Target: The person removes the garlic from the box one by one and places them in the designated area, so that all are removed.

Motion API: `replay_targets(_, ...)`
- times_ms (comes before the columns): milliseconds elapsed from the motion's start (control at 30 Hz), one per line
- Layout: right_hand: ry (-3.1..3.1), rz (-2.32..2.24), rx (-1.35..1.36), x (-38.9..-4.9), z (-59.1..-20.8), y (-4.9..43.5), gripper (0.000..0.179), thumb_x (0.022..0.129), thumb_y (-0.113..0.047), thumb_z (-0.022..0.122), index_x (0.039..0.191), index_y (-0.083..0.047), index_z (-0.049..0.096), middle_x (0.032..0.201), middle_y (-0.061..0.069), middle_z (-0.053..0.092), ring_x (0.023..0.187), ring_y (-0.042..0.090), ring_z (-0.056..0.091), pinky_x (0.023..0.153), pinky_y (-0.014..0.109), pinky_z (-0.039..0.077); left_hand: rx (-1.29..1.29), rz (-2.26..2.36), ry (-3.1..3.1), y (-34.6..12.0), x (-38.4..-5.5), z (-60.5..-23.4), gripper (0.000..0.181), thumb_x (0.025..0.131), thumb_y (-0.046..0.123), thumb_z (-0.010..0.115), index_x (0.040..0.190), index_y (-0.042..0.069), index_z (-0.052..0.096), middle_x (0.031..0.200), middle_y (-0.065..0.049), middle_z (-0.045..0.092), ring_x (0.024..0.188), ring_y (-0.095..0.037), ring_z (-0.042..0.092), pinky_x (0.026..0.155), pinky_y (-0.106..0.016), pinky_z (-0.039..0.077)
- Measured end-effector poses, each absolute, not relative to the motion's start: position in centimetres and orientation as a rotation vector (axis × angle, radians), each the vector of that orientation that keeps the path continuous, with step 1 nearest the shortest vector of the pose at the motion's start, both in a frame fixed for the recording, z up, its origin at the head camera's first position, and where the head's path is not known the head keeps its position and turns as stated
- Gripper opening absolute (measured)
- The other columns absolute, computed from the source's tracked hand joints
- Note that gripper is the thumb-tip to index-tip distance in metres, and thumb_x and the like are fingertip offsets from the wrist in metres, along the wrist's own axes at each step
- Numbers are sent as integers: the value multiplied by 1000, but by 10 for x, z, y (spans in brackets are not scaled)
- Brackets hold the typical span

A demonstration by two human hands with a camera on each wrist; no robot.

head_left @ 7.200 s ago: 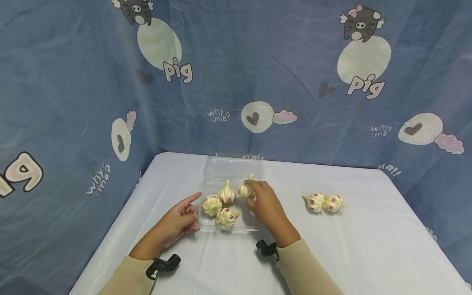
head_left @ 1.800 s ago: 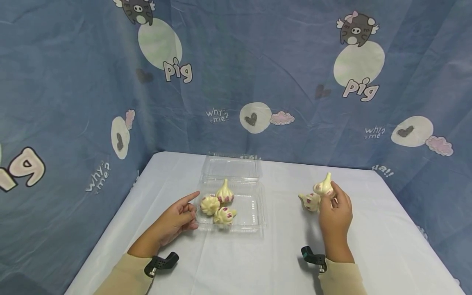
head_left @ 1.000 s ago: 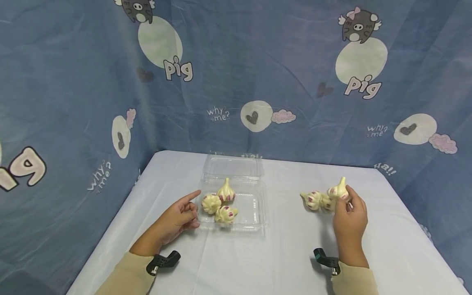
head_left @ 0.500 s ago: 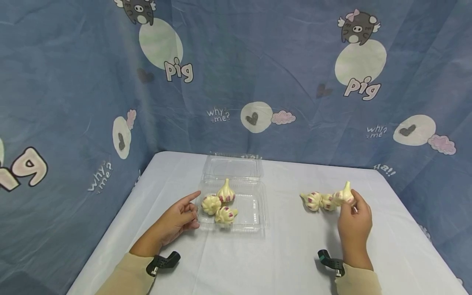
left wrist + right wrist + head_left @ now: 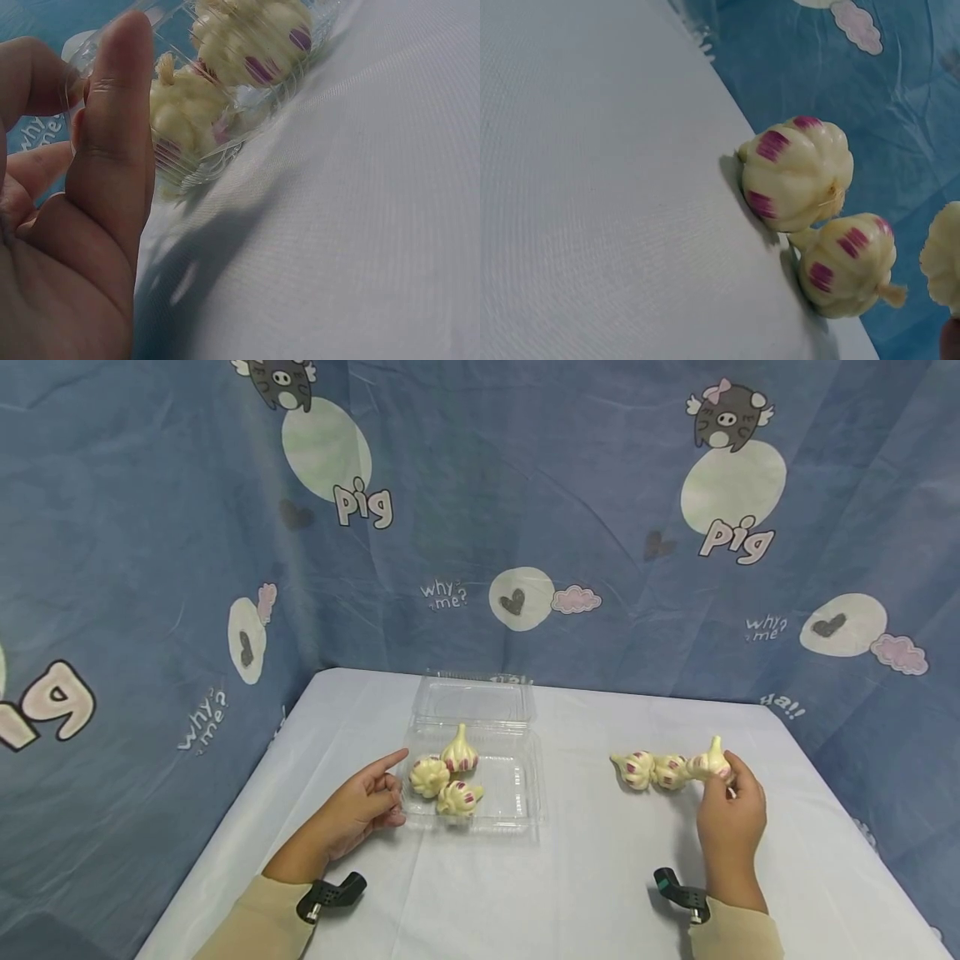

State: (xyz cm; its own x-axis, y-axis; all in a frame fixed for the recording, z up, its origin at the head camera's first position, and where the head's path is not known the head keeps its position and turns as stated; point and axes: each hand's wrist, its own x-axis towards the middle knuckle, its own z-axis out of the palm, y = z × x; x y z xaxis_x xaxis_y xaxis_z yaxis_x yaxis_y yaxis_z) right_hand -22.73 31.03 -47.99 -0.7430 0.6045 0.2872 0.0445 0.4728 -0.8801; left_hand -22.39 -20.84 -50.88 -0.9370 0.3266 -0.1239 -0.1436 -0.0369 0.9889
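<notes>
My right hand pinches a garlic bulb, stem up, close over the cloth at the right end of a row. Two more garlic bulbs lie beside it, the left one touching the middle one. Only an edge of the held bulb shows in the right wrist view. With index finger stretched out, my left hand holds the left rim of a clear plastic container; the rim sits between finger and thumb in the left wrist view. Inside the container are three garlic bulbs.
The container's clear lid lies folded back behind it. A white cloth covers the table. A blue patterned curtain rises along the table's back and sides.
My right hand has carried a garlic bulb from the container to the right, then lowered it beside the two bulbs on the cloth. The left hand has stayed at the container's rim.
</notes>
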Motion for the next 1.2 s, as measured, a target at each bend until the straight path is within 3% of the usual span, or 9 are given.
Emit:
replay_targets(533,-2266,1312,-669,-229,-487,323,56,106,-24,33,159,-4,42,160,23,44,143,39,44,112,62,43,176,2035,1941,-208,-224,-509,77,101,-4,56,167,15,22,99,-4,49,80,-12,56,75,-28,64)
replay_targets(933,-2309,1347,-776,-235,-490,332,58,105,-24,32,158,0,38,155,25,47,131,36,48,99,50,46,191,2043,1940,-207,-224,-506,76,101,-5,53,167,14,22,99,-4,49,79,-11,56,75,-28,64)
replay_targets(1200,-2309,1403,-798,-237,-496,338,58,107,-23,32,160,-2,36,164,24,37,150,42,37,120,60,37,188,2050,1923,-207,-222,-506,76,101,-6,53,167,14,22,99,-4,49,80,-11,56,74,-27,64)
